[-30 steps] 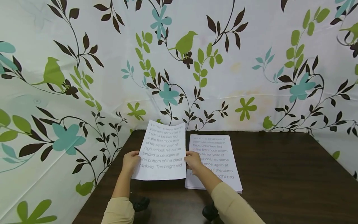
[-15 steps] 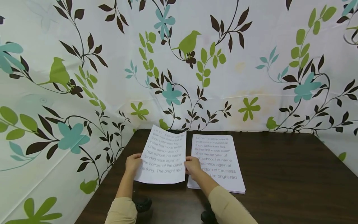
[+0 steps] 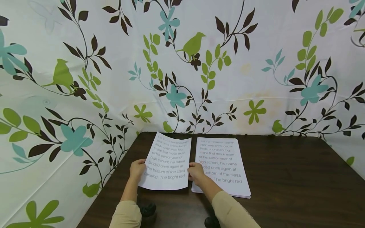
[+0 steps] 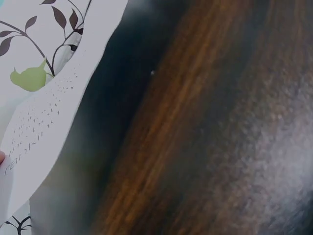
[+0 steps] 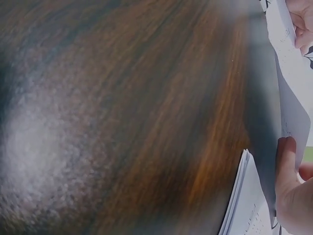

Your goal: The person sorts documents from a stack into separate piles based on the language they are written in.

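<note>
A printed sheet of paper (image 3: 166, 161) is held by its two side edges over the left part of the table, its surface bowed. My left hand (image 3: 138, 169) pinches the left edge near the lower half. On the opposite edge my right hand (image 3: 196, 172) pinches it with thumb and fingers, overlapping the stack of printed sheets (image 3: 220, 158) in the head view. That stack lies just to the right, its lower left partly hidden by the right hand and forearm. In the right wrist view the fingers (image 5: 287, 156) grip the sheet (image 5: 296, 107) above the stack's corner (image 5: 247, 196).
The dark wooden table (image 3: 285, 174) extends to the right of the stack. Behind it hangs a white cloth (image 3: 222, 117) printed with leaves, birds and flowers. Two dark rounded objects, one a black shape (image 3: 147, 209), show low near the forearms.
Both hands have lowered the sheet toward the table, its top edge dropping in the head view. The view has shifted slightly, and more of the stack's print shows beside the right hand.
</note>
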Demonstrator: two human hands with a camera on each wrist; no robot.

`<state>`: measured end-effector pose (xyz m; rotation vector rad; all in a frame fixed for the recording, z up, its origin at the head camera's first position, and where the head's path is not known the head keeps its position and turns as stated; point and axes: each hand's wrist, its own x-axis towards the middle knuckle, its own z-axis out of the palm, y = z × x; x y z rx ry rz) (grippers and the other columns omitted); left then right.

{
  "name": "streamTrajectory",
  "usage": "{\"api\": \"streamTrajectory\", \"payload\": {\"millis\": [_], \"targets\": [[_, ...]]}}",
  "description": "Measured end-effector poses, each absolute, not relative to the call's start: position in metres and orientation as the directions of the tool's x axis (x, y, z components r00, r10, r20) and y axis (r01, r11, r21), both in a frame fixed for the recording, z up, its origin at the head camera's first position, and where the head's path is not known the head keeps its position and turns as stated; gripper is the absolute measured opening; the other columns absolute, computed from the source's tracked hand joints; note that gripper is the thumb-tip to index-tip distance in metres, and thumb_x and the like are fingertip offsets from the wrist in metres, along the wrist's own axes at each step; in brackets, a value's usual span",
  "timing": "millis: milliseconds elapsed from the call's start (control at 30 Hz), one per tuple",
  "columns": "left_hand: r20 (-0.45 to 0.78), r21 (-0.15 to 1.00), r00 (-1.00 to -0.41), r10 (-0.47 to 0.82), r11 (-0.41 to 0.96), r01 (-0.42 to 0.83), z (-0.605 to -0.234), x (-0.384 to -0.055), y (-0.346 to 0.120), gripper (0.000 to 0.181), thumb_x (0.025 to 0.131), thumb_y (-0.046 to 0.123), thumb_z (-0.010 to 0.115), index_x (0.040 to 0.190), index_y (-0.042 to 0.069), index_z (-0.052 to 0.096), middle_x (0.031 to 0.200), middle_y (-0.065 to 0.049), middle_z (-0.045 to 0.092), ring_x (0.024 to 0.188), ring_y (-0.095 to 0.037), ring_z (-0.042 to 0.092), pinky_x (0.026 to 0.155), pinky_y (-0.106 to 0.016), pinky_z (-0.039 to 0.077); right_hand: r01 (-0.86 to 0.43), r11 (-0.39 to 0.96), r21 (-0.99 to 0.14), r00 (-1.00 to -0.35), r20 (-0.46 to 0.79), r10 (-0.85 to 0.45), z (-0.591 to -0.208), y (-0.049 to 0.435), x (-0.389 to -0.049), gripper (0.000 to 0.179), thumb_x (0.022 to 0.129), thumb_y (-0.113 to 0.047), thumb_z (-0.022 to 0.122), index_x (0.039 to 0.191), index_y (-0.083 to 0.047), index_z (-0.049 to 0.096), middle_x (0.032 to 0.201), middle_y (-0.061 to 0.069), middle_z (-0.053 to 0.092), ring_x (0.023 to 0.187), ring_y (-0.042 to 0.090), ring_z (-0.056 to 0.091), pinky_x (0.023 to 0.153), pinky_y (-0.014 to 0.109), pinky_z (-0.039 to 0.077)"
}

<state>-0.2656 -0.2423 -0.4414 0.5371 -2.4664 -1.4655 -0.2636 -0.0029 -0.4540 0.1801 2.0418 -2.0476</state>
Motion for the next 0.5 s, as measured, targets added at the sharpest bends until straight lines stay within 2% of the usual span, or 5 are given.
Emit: {"api": "streamTrajectory", "payload": {"millis": [267,500], "targets": [[0.011,0.873,-0.906,-0.423,0.446,-0.198,-0.4493,-0.2644,-0.2437,0.031,0.074,-0.007,0.041,0.100,-0.013,0.057,0.086,-0.023,0.057,0.070,-0.028,0.052,0.045,-0.018,0.034,0.276,0.022,-0.961,-0.952,-0.277,-0.128,-0.4577,-0.0033,-0.2617,0.037,0.081,0.006,0.043,0.117,0.012,0.042,0.086,0.015,0.055,0.067,0.021,0.056,0.057,0.033,0.049],[0.020,0.870,-0.904,-0.427,0.454,-0.195,-0.4500,-0.2640,-0.2429,0.030,0.075,-0.007,0.041,0.101,-0.013,0.056,0.088,-0.025,0.057,0.073,-0.029,0.052,0.048,-0.019,0.035,0.275,0.044,-0.960,-0.942,-0.279,-0.189,-0.4545,-0.0022,-0.2608,0.044,0.082,0.002,0.046,0.122,0.015,0.033,0.092,0.020,0.054,0.075,0.027,0.057,0.060,0.036,0.049]]}}
